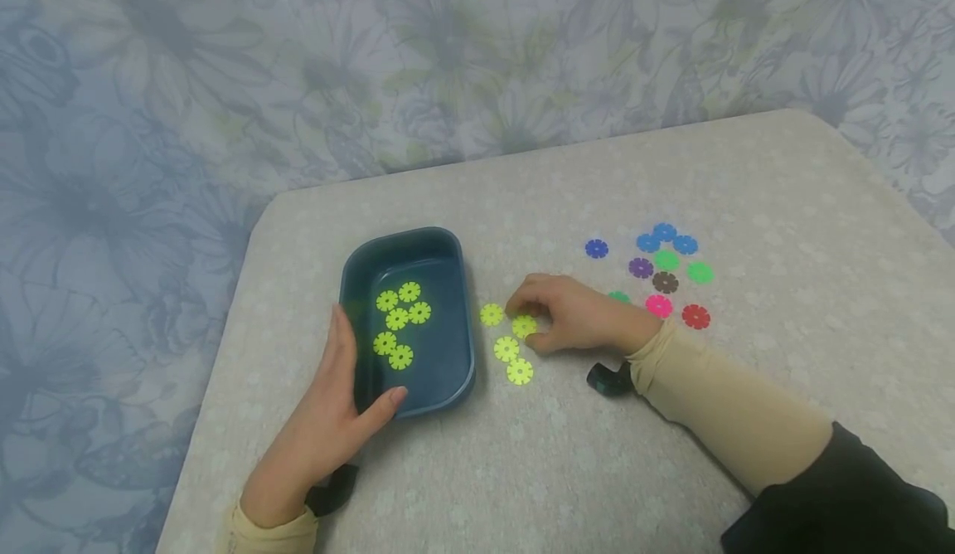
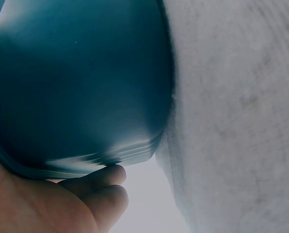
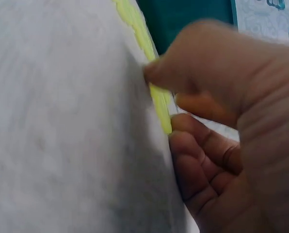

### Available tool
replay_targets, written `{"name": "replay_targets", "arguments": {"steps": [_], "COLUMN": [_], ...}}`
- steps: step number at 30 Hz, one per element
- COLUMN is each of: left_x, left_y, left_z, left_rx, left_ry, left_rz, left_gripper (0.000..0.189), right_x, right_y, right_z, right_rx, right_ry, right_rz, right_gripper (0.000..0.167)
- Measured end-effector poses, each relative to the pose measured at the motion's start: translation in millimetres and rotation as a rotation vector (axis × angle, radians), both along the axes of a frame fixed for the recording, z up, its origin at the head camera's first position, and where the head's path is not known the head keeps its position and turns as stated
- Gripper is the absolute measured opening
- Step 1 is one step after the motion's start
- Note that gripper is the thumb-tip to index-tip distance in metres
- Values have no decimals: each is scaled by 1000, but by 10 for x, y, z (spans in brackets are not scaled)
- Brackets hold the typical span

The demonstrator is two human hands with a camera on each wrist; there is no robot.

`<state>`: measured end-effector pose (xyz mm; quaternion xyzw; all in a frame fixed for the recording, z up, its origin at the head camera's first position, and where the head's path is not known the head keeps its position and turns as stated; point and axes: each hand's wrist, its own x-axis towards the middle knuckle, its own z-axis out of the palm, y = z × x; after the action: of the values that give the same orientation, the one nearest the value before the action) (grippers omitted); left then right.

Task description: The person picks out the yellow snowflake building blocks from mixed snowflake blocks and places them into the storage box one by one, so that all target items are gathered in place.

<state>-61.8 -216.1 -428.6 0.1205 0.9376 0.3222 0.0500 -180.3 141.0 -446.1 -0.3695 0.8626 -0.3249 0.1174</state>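
By the half-spread left hand (image 1: pixel 324 417), the tray (image 1: pixel 443 363) was gripped; by the curled right hand (image 1: pixel 573 313), a yellow disc (image 1: pixel 524 328) was pinched near three others (image 1: pixel 506 349).

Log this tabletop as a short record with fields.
Left hand: holds the near left corner of the tray
Right hand: thumb and fingers at a yellow disc
Tray contents: six yellow discs
Beside tray: four yellow discs, including the right hand's
Farther right: blue, purple, green, brown, pink, red discs
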Motion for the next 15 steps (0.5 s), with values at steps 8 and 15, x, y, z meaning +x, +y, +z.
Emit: {"name": "replay_targets", "arguments": {"steps": [8,15], "left_x": [2,-5], "left_y": [-6,-14], "left_z": [6,-7], "left_rx": [-2,6], "left_ry": [-5,-8], "left_rz": [1,-1], "left_gripper": [120,120], "right_x": [19,20], "right_y": [-20,-5], "right_z": [16,39], "right_rx": [2,14], "right_ry": [-10,14], "right_rz": [-8,0], "right_gripper": [41,45]}}
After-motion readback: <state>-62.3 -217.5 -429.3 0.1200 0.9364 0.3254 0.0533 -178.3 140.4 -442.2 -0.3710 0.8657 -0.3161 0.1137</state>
